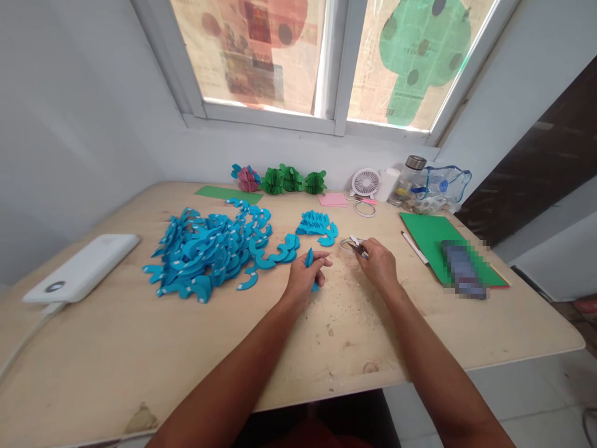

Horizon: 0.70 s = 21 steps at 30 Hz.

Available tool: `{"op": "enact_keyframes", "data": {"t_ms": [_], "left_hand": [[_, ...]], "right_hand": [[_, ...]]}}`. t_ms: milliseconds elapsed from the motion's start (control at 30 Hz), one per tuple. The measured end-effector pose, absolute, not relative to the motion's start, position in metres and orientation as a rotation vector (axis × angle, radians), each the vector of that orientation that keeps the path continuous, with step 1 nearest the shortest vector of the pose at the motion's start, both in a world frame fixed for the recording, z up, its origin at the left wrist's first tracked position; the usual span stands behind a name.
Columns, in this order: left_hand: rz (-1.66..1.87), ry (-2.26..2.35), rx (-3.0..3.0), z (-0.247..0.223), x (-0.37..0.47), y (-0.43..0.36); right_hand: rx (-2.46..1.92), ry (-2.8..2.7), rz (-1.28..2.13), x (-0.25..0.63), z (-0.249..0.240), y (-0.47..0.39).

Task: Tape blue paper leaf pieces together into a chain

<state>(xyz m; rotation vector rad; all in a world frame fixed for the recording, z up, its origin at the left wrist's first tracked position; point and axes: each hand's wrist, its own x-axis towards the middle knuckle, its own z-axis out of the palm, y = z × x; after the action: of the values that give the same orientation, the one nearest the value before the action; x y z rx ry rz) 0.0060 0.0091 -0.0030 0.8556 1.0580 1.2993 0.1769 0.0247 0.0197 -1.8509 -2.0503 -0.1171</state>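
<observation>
My left hand (303, 277) holds a folded blue paper piece (309, 257) between its fingers, near the middle of the table. To its right, my right hand (379, 266) is closed on a small dark-tipped tool (357, 248), too small to name surely, beside a white ring-shaped roll (346, 244). A large heap of blue curved paper pieces (205, 249) with small white patches lies left of my hands. Beyond them sits a smaller cluster of blue pieces (314, 224), and a short row of blue pieces (285, 249) reaches toward my left hand.
A white power bank (81, 267) with a cable lies at the left. Paper flowers (291, 179), a small fan (365, 183), a glass bottle (407, 182) and a plastic bag (441, 190) line the wall. Green sheets (431, 239), a pen (414, 247) and a phone (462, 267) lie right.
</observation>
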Motion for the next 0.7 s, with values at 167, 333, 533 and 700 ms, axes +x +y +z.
{"op": "enact_keyframes", "data": {"t_ms": [167,333,533,700], "left_hand": [[1.291,1.065,0.854,-0.004,0.006,0.010],[1.297,1.074,0.858,-0.004,0.005,0.010],[1.287,1.075,0.866,-0.003,0.005,0.009],[1.297,1.068,0.871,-0.003,0.004,0.011]], "right_hand": [[-1.816,-1.955,-0.187,0.177,0.020,0.023],[-1.780,-1.948,-0.181,0.181,0.020,0.026],[-1.758,-1.843,-0.180,0.189,0.019,0.031],[-1.748,-1.967,-0.149,0.183,0.019,0.028]]}}
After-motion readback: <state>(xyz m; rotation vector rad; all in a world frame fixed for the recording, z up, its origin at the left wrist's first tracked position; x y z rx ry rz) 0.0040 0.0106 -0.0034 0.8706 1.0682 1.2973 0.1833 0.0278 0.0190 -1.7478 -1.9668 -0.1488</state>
